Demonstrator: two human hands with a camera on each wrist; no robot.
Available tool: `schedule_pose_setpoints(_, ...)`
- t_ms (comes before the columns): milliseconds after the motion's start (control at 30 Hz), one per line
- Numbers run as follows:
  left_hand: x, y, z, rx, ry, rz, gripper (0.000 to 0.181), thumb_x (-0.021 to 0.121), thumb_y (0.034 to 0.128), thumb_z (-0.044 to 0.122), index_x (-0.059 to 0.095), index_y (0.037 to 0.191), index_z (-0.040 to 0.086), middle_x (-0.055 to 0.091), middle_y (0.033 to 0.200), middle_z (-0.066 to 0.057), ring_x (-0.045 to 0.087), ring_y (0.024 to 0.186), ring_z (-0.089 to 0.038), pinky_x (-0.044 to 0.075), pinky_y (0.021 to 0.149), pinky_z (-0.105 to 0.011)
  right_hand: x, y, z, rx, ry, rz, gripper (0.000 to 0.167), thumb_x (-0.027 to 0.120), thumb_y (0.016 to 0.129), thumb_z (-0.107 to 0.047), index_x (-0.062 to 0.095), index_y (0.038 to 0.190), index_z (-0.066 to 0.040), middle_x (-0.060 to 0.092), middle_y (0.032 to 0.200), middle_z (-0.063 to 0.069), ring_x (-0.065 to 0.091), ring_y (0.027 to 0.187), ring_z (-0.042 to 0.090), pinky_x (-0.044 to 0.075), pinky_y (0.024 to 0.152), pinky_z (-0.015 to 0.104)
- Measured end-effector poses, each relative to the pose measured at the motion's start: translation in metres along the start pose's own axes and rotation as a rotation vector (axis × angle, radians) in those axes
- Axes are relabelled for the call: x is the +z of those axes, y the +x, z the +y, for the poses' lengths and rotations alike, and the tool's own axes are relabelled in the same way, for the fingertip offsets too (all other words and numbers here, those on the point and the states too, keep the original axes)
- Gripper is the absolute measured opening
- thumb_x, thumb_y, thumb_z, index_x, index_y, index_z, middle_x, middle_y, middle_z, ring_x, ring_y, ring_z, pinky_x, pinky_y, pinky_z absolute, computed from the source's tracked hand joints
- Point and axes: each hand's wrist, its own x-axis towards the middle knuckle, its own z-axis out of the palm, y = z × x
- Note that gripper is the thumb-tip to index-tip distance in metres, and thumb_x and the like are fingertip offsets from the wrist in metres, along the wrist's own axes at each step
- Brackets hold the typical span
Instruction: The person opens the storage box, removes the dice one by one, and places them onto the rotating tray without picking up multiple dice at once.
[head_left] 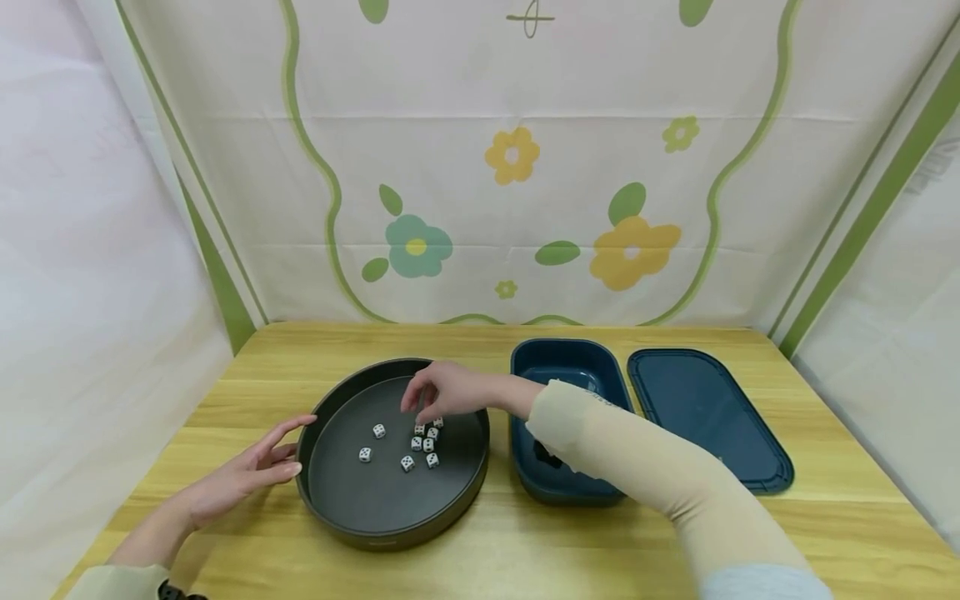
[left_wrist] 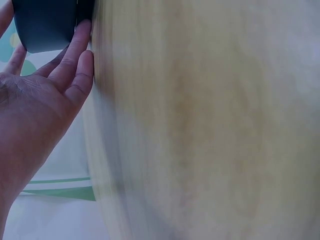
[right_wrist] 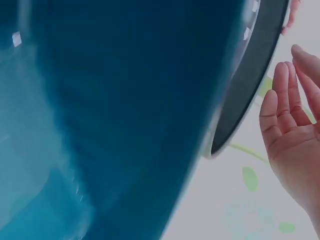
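A round dark grey pan (head_left: 352, 500) holds several white dice with black pips; most form a loose cluster (head_left: 428, 445) right of centre, with two dice (head_left: 365, 455) apart on the left. My left hand (head_left: 247, 475) touches the pan's left rim and outer wall with fairly straight fingers; the left wrist view shows its fingers (left_wrist: 75, 55) against the dark wall. My right hand (head_left: 450, 390) hovers over the cluster, reaching across the blue box (head_left: 536, 479). In the right wrist view, this hand (right_wrist: 292, 130) has relaxed fingers with nothing between them.
The deep blue box stands right of the pan, partly hidden by my right sleeve (head_left: 637, 450). A flat blue lid (head_left: 697, 408) lies farther right on the wooden table (head_left: 540, 550). A flower-patterned cloth (head_left: 465, 183) hangs behind the table, with white cloth on both sides.
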Motion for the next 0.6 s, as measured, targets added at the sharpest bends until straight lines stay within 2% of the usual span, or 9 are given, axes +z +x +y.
schedule_pose_setpoints(133, -0.002, 0.000, -0.001, -0.008, 0.002, 0.000, 0.064, 0.049, 0.1023, 0.014, 0.013, 0.155, 0.020, 0.009, 0.155, -0.029, 0.010, 0.137, -0.051, 0.041, 0.092, -0.029, -0.011, -0.016, 0.003, 0.005, -0.014, 0.011, 0.022, 0.071, 0.089, -0.007, 0.069, 0.111, -0.003, 0.066, 0.108, 0.009, 0.057, 0.083, 0.006, 0.048, 0.074, 0.022)
schedule_pose_setpoints(200, -0.003, 0.000, -0.002, -0.016, 0.010, 0.002, 0.064, 0.048, 0.1025, 0.014, 0.013, 0.155, 0.021, 0.010, 0.155, -0.028, 0.010, 0.137, -0.050, 0.040, 0.093, -0.030, -0.015, -0.025, 0.005, 0.016, -0.011, 0.019, 0.022, 0.071, 0.089, -0.008, 0.069, 0.111, -0.003, 0.066, 0.108, 0.010, 0.057, 0.083, 0.007, 0.047, 0.074, 0.023)
schedule_pose_setpoints(367, -0.005, -0.003, -0.004, -0.039, 0.019, 0.009, 0.064, 0.047, 0.1032, 0.016, 0.012, 0.156, 0.021, 0.008, 0.156, -0.025, 0.013, 0.137, -0.046, 0.039, 0.094, -0.030, -0.025, -0.049, 0.012, 0.048, 0.061, 0.058, 0.021, 0.071, 0.089, -0.008, 0.070, 0.111, -0.006, 0.066, 0.111, 0.014, 0.059, 0.087, 0.009, 0.049, 0.078, 0.026)
schedule_pose_setpoints(467, -0.007, -0.005, -0.005, -0.048, 0.016, 0.009, 0.064, 0.047, 0.1035, 0.017, 0.012, 0.156, 0.023, 0.007, 0.156, -0.025, 0.026, 0.137, -0.024, 0.039, 0.092, -0.025, -0.030, -0.065, 0.018, 0.025, 0.103, 0.094, 0.020, 0.071, 0.089, -0.007, 0.071, 0.109, -0.005, 0.068, 0.108, 0.014, 0.061, 0.090, 0.011, 0.051, 0.080, 0.031)
schedule_pose_setpoints(600, -0.010, -0.007, -0.005, -0.042, 0.011, 0.007, 0.063, 0.047, 0.1035, 0.016, 0.012, 0.156, 0.022, 0.008, 0.155, -0.027, 0.035, 0.120, 0.010, 0.040, 0.092, -0.022, -0.036, -0.089, 0.028, -0.014, 0.131, 0.140, 0.019, 0.071, 0.088, -0.007, 0.071, 0.107, -0.002, 0.068, 0.103, 0.012, 0.063, 0.086, 0.015, 0.052, 0.076, 0.033)
